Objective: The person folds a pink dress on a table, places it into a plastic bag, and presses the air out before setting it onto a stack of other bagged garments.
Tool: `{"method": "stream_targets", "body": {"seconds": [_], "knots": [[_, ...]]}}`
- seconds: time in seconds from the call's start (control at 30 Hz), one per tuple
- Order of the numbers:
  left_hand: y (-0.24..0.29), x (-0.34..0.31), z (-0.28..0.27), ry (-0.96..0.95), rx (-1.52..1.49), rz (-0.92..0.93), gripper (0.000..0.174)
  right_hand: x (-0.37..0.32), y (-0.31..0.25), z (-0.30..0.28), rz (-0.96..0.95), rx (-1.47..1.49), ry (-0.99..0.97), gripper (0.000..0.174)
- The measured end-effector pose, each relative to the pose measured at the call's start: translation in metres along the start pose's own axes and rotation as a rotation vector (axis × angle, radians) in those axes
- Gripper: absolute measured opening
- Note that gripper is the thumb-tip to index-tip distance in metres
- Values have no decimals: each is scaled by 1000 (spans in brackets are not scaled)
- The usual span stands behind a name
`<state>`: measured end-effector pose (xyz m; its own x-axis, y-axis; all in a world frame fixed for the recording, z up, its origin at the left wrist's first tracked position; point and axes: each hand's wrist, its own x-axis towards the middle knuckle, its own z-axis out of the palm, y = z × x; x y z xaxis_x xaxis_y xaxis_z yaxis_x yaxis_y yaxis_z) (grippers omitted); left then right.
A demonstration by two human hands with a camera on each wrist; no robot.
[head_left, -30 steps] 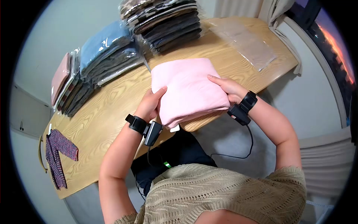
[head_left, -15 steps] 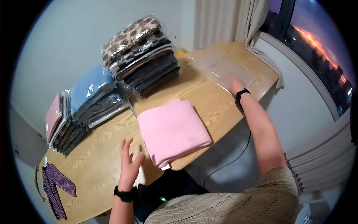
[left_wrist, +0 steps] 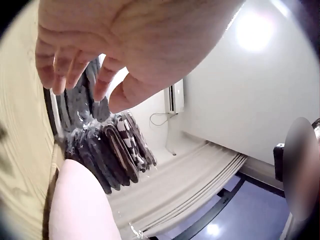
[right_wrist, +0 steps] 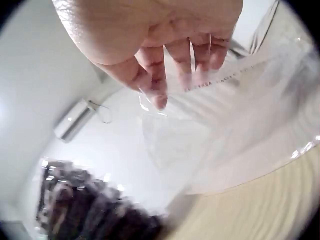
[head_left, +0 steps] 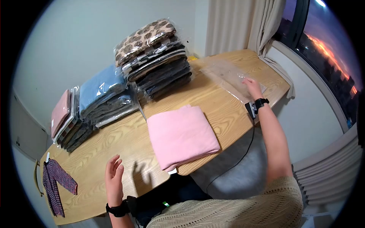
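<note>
At the table's right end my right hand (head_left: 254, 88) pinches the edge of a clear plastic bag (head_left: 228, 78). In the right wrist view the bag (right_wrist: 220, 155) hangs from thumb and fingers, with a line of print near its upper edge. My left hand (head_left: 114, 180) is held over the front left of the table, fingers loosely extended, with nothing in it. Between the hands lies a folded pink fleece-like cloth (head_left: 182, 136), a white tag (head_left: 173, 171) sticking out at its near corner. The left wrist view shows this cloth (left_wrist: 80, 205) beyond the left hand (left_wrist: 125, 45).
Along the wall stand a tall stack of bagged textiles (head_left: 156, 60), a stack with a blue one (head_left: 102, 89) on top, and a leaning row with a pink one (head_left: 61, 110). A knitted piece (head_left: 59, 184) lies at the wooden table's (head_left: 102, 146) left end. A cable (head_left: 237, 161) trails from the right wrist.
Both hands have let go of the pink cloth, which now lies on the table. The right hand has reached right and taken the plastic bag's edge; the left has drawn away leftward.
</note>
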<state>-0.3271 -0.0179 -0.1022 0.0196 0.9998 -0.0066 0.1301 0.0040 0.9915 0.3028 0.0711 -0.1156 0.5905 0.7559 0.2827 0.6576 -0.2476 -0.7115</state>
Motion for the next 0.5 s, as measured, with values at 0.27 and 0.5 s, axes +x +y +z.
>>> {"method": "stream_targets", "body": {"seconds": [0.27, 0.5], "knots": [[22, -2, 44, -408, -125, 166, 45, -199, -157, -7, -282, 865, -291, 13], [37, -9, 21, -523, -134, 274, 46, -331, -245, 60, -388, 925, -1091, 14]]}}
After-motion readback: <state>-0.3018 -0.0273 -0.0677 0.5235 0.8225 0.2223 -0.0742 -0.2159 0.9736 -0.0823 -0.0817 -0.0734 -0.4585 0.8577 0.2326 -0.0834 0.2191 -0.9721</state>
